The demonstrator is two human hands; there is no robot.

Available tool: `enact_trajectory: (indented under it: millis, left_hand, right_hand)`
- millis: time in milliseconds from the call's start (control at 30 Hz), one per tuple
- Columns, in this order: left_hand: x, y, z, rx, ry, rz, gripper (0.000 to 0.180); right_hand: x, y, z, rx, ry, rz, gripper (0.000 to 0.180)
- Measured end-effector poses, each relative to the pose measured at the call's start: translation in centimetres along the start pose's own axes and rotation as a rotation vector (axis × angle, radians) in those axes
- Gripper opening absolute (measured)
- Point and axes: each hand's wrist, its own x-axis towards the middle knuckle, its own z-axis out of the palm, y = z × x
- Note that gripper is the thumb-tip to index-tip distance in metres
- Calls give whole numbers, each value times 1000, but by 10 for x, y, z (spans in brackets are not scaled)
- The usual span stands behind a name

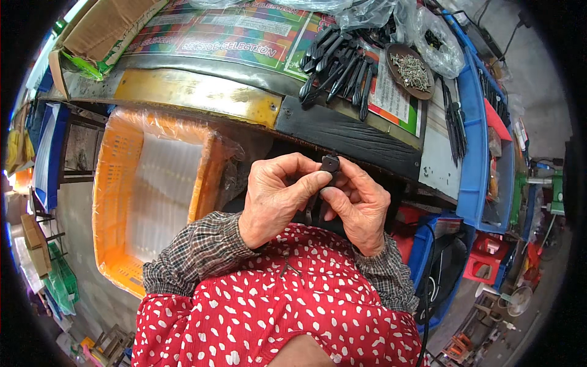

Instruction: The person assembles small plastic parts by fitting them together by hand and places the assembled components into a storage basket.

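In front of my chest, at the bench's near edge, both hands meet on a small black plastic piece [330, 163] with a dark hole in its face. My left hand [269, 196] pinches it from the left between thumb and fingers. From the other side my right hand [361, 205] closes on its lower part, with the fingers curled behind. The rest of the piece is hidden by the fingers. Beyond the hands, a heap of black plastic handles [342, 67] lies on the bench. To its right, a brown dish [425, 95] holds many small metal screws [408, 70].
An orange plastic crate [101, 208] lined with clear film stands at my left, below the bench edge. Clear plastic bags [437, 40] lie at the back right. Blue trays [471, 177] line the right side, and an open cardboard box [110, 30] sits far left.
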Motion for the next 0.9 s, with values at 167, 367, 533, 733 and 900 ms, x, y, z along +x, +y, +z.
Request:
enact_trajectory:
  millis: [167,367,533,733,900]
  left_hand:
    - [3,1,0,-32,-2,2,11]
    - [8,1,0,-28,-7,16,11]
    - [5,-8,-4,67,7,66,12]
    - [1,-11,-6,398,24,279,11]
    - [0,-7,-6,423,19,273,10]
  right_hand:
    - [4,4,-2,-14,-35,-74,47]
    - [8,-3,4,16,0,13,43]
    - [18,-8,-6,-89,-61,-68,30]
    - [28,-26,-2,-184,-53,46,11]
    - [29,-22,-2,-328,-75,-41,11]
